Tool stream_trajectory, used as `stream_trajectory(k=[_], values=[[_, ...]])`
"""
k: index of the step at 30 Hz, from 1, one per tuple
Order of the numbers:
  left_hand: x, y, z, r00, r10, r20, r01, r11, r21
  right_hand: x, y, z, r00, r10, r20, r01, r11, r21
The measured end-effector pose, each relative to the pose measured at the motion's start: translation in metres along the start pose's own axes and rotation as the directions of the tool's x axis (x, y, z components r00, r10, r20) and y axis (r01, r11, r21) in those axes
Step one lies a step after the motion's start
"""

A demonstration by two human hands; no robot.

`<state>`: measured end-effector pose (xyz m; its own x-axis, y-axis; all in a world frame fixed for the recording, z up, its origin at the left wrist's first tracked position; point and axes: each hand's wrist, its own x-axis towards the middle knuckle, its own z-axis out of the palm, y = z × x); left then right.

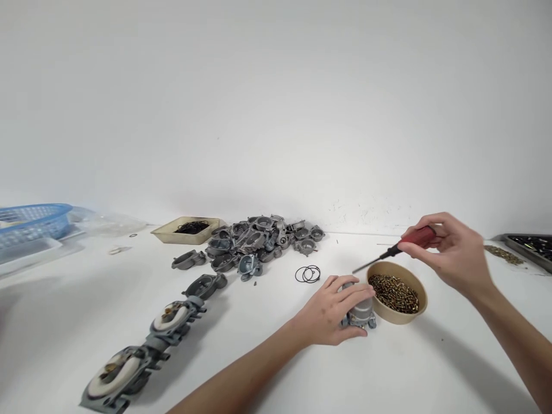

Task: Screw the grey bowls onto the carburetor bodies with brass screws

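Observation:
My left hand (334,313) is wrapped over a grey metal carburetor (362,311) on the white table, covering much of it. In my right hand (457,253) is a screwdriver with a red handle (420,237). Its dark shaft points down and left, the tip just above my left fingers and apart from the carburetor as far as I can see. Right beside the carburetor stands a tan round bowl (420,279) full of small brass-coloured screws (394,294).
Grey metal float bowls (254,238) lie heaped at the back. Black rubber rings (308,274) lie in front. A cream tray (166,233) holds more black rings. Carburetor bodies with white floats (116,376) line the left. A blue basket (38,218) and dark tray (530,253) stand at the sides.

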<state>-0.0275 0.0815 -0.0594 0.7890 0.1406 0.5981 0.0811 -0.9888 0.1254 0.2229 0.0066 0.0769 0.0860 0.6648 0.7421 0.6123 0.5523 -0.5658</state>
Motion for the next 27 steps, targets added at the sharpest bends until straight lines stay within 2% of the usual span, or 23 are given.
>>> stream_trajectory(k=[1,4,6,8,11,14,17,21,24,27], values=[[0.0,0.0,0.001,1.0,-0.014,-0.011,0.013,0.999,-0.033,-0.004,0.015,0.001,0.998,0.042,-0.041,-0.043,0.999,-0.012],[0.0,0.0,0.003,0.998,-0.022,-0.057,0.015,0.994,-0.112,-0.021,0.058,0.003,0.99,0.139,0.008,-0.138,0.988,-0.076],[0.0,-0.001,0.003,0.997,-0.02,-0.074,0.009,0.989,-0.145,-0.034,0.078,0.001,0.991,0.136,0.016,-0.133,0.985,-0.113],[0.0,-0.002,0.003,0.997,-0.021,-0.074,0.008,0.987,-0.162,-0.045,0.087,-0.003,0.988,0.121,0.092,-0.106,0.982,-0.153],[-0.001,-0.003,0.004,0.998,-0.025,-0.053,0.016,0.984,-0.177,-0.054,0.088,-0.012,0.96,0.09,0.264,-0.032,0.976,-0.216],[-0.003,-0.002,0.006,0.998,-0.052,-0.028,0.045,0.974,-0.222,-0.055,0.086,-0.017,0.91,0.043,0.412,0.062,0.969,-0.238],[-0.007,-0.002,0.01,0.986,-0.166,-0.005,0.156,0.934,-0.321,-0.055,0.087,-0.018,0.863,0.022,0.505,0.119,0.962,-0.246],[-0.01,-0.004,0.019,0.927,-0.369,0.064,0.35,0.796,-0.494,-0.06,0.088,-0.014,0.821,0.076,0.566,0.172,0.913,-0.371],[-0.009,-0.002,0.024,0.872,-0.471,0.135,0.449,0.658,-0.604,-0.061,0.086,-0.011,0.835,0.073,0.545,0.225,0.859,-0.459],[-0.007,0.005,0.026,0.844,-0.527,0.102,0.457,0.606,-0.651,-0.062,0.077,-0.006,0.896,-0.081,0.437,0.313,0.814,-0.49]])
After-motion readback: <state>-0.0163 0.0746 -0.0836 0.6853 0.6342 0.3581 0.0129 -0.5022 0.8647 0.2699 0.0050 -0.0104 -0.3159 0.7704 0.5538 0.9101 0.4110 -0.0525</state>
